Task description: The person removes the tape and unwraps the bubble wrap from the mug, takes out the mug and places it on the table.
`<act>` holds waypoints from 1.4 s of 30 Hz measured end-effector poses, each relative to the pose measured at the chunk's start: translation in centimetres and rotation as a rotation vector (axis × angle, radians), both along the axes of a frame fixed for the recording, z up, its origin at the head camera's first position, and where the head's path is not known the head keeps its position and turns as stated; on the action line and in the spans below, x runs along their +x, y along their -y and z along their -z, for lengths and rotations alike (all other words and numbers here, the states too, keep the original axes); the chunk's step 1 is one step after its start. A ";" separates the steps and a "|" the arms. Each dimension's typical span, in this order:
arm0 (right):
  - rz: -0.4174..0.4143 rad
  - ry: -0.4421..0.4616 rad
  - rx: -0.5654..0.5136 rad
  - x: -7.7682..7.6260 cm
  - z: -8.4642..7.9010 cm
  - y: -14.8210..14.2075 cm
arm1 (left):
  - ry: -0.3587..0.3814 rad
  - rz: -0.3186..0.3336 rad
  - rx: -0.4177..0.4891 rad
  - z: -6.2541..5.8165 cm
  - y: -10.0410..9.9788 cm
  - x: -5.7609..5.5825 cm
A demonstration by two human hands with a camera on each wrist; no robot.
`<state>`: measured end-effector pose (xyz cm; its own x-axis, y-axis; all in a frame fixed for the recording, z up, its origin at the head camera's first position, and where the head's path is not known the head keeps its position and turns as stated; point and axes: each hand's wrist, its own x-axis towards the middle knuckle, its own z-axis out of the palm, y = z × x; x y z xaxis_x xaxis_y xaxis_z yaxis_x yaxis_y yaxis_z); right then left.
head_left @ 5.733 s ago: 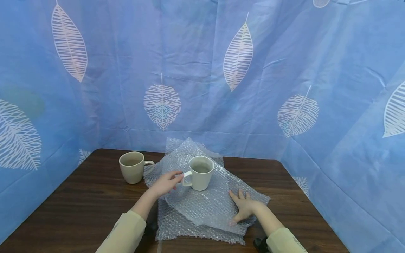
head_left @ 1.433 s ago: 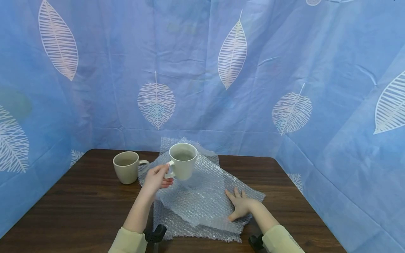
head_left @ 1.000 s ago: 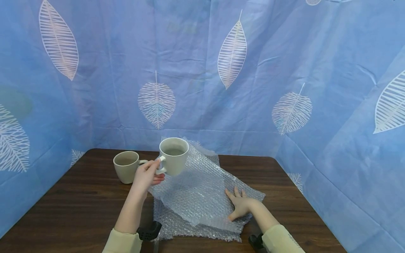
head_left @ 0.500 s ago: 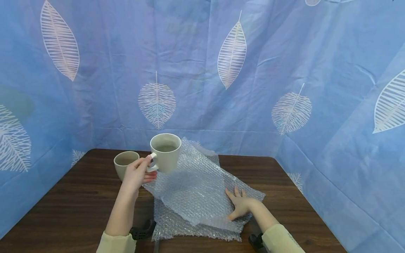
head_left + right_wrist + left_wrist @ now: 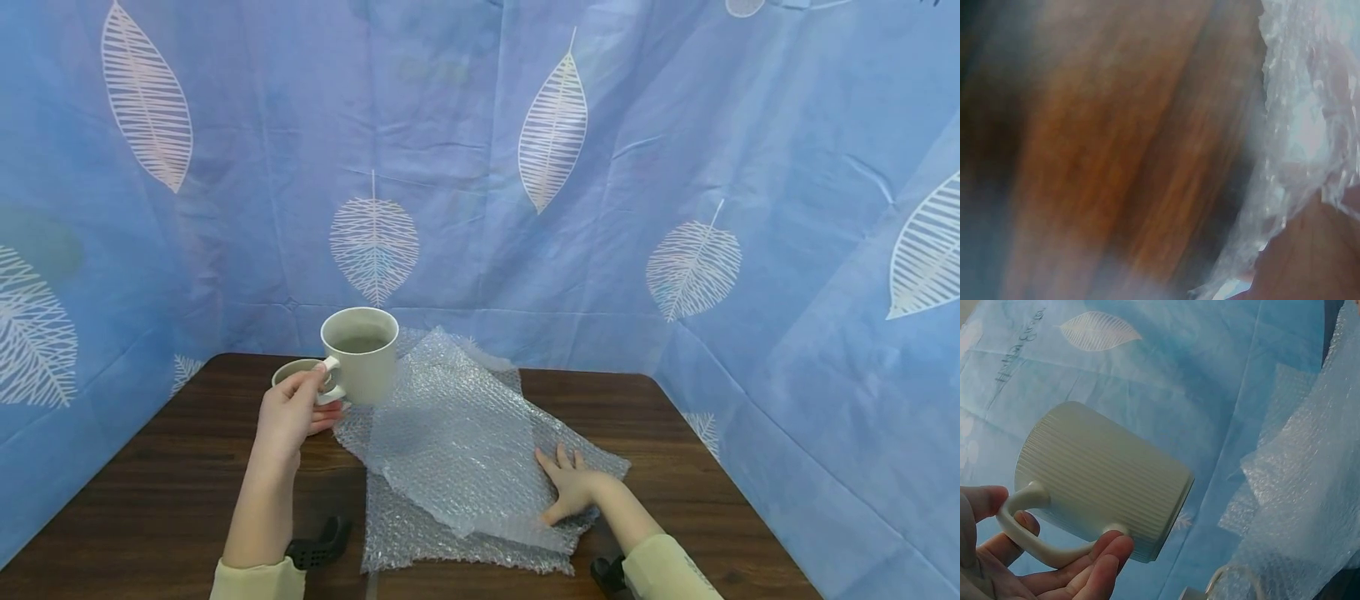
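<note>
My left hand [image 5: 288, 412] pinches the handle of a pale cream mug [image 5: 363, 375] and holds it up over the left edge of the bubble wrap [image 5: 457, 442]. In the left wrist view the mug [image 5: 1104, 475] shows ribbed sides, with thumb and fingers about its handle. A second cream mug [image 5: 292, 367] stands behind the left hand, mostly hidden by it. My right hand [image 5: 572, 487] lies with spread fingers on the right part of the bubble wrap. Crinkled wrap [image 5: 1291, 125] overlaps that hand in the right wrist view.
The bubble wrap lies in overlapping layers on a dark brown wooden table [image 5: 172, 483]. A blue curtain [image 5: 465, 150] with white leaf prints surrounds the table at the back and sides. Black wrist cameras sit at both sleeves.
My left hand has taken the mug by its handle, lifted it off the bubble wrap and carried it left, in front of the second mug. My right hand has stayed on the wrap.
</note>
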<state>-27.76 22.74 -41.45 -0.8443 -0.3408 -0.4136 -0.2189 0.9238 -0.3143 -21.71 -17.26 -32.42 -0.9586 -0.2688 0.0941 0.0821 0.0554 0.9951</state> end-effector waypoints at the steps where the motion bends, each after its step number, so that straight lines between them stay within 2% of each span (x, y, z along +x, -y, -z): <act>1: -0.002 -0.002 0.002 0.0 0.0 0.0 | -0.001 -0.005 0.005 0.0 0.2 0.1; 12: 0.005 -0.003 0.004 0.0 0.1 -0.1 | -0.013 -0.112 0.054 -0.3 1.9 0.9; 26: 0.004 -0.006 0.000 -0.1 0.3 -0.2 | -0.013 -0.227 0.093 -0.5 3.6 1.3; 33: 0.011 -0.008 -0.003 -0.1 0.4 -0.2 | -0.004 -0.265 0.183 -0.5 4.7 1.6; 42: 0.009 -0.005 0.000 -0.1 0.4 -0.2 | 0.006 -0.296 0.246 -0.5 5.7 1.8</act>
